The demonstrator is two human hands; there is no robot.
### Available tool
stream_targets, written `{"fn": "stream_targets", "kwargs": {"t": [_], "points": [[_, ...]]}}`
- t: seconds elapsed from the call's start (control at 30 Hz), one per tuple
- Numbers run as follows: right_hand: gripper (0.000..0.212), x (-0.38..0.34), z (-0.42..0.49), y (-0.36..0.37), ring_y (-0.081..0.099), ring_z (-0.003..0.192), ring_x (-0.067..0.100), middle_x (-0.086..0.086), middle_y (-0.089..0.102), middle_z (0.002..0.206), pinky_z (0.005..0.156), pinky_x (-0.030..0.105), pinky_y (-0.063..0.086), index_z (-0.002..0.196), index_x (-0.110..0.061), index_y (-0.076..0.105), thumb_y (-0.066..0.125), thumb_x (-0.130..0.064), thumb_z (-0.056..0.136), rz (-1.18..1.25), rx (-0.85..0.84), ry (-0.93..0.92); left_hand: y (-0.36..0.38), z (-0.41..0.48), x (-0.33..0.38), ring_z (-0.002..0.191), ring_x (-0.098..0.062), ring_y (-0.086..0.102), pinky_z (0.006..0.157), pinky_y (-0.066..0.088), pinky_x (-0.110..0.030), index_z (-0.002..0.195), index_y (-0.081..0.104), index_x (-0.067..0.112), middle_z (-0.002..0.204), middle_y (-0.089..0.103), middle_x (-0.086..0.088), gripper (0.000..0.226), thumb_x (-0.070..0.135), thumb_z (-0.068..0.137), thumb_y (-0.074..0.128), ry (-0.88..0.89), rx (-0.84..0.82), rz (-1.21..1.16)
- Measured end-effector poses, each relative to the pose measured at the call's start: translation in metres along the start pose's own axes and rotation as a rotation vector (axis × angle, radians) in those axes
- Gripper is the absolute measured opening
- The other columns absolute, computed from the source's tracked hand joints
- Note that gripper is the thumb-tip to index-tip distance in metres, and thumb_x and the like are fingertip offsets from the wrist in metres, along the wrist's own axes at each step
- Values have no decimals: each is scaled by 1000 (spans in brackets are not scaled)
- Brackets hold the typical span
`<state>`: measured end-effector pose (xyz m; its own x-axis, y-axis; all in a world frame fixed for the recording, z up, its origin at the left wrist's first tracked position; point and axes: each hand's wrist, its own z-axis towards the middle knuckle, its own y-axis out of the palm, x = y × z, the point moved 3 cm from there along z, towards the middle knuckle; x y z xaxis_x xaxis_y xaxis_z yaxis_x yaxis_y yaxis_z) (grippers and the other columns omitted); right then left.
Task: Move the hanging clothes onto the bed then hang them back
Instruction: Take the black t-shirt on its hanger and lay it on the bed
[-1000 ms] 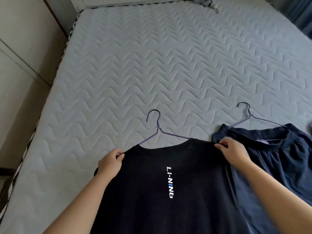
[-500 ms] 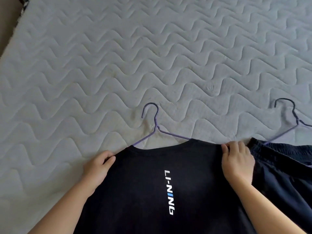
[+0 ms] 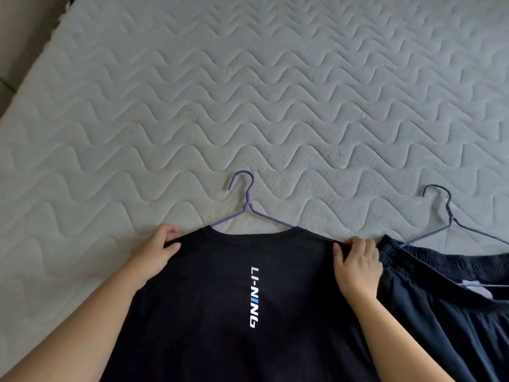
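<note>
A black T-shirt [image 3: 248, 312] with white lettering down its back lies flat on the grey quilted bed [image 3: 248, 106], still on a purple wire hanger [image 3: 245, 205] whose hook points away from me. My left hand [image 3: 157, 252] pinches the shirt's left shoulder. My right hand [image 3: 356, 266] grips the right shoulder. To the right lie dark navy shorts [image 3: 454, 312] on a second dark hanger [image 3: 446, 213].
The mattress edge and a strip of floor [image 3: 22, 28] show at the top left. The quilted surface stretches far beyond the two garments.
The view has shifted slightly and the shorts show more at the right. Both hands still hold the shirt's shoulders, spread a little wider along the hanger.
</note>
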<state>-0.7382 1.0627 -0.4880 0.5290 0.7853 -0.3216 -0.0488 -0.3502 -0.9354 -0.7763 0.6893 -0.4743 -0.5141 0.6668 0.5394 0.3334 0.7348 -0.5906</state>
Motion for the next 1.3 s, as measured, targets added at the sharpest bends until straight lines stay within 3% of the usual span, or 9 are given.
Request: {"fn": "stream_targets", "kwargs": {"t": [0.13,0.27,0.43,0.53,0.73,0.87,0.93,1.13,1.3], "points": [[55,2,-53,-34,35,129,33,19,38,138,107,40,29,131,1,40,60,-23,86,181,-160,-35,4,-61,18,124,-27,45,105,32,-41,136,36,14,136,48,-6,56,29,86,58,-46,260,154],[59,31,-153,-67,28,136,22,10,33,143,111,30,24,140,-4,29,55,-18,89,377,-349,72,47,-170,13,110,-19,53,93,38,-30,115,53,15,118,57,-3,29,14,87,57,-20,171,-174],[54,106,-285,-91,43,129,28,18,44,139,109,37,30,139,-3,33,55,-11,90,710,-467,685,115,-293,-31,105,-15,56,89,41,-27,101,57,23,105,58,5,14,16,90,52,-220,11,-393],[51,138,-352,-105,51,110,24,18,54,124,98,33,35,136,-1,37,55,-7,89,694,-532,805,147,-356,-62,103,-18,58,90,43,-28,93,57,26,104,61,0,14,13,90,51,-316,-72,-368],[43,209,-426,-138,53,117,32,22,57,122,95,34,37,126,3,48,57,-13,87,404,-715,763,148,-448,-108,86,-18,60,67,42,-24,86,56,22,90,60,0,15,12,89,45,-478,-155,-251],[20,257,-434,-144,46,62,18,6,52,75,57,28,32,71,-15,52,54,-35,67,314,-830,643,120,-480,-136,73,-19,58,64,42,-25,81,57,18,79,62,-3,17,8,89,44,-453,-107,-198],[14,277,-425,-138,40,59,14,-3,44,66,56,28,31,61,-23,42,49,-28,72,248,-825,524,106,-492,-150,71,-19,58,70,44,-29,82,57,17,77,62,-2,18,8,89,44,-419,-100,-154],[8,247,-434,-190,45,69,17,5,46,70,58,29,24,69,-17,44,46,-22,74,217,-766,382,91,-550,-198,84,-27,61,79,44,-33,81,53,16,86,63,-7,20,10,92,38,-491,-49,-155],[25,233,-480,-210,42,62,20,9,44,64,56,28,25,60,-12,45,46,-10,85,261,-735,348,107,-601,-223,69,-20,51,69,41,-27,81,52,8,85,57,-11,21,9,93,35,-499,-227,-131]]}}
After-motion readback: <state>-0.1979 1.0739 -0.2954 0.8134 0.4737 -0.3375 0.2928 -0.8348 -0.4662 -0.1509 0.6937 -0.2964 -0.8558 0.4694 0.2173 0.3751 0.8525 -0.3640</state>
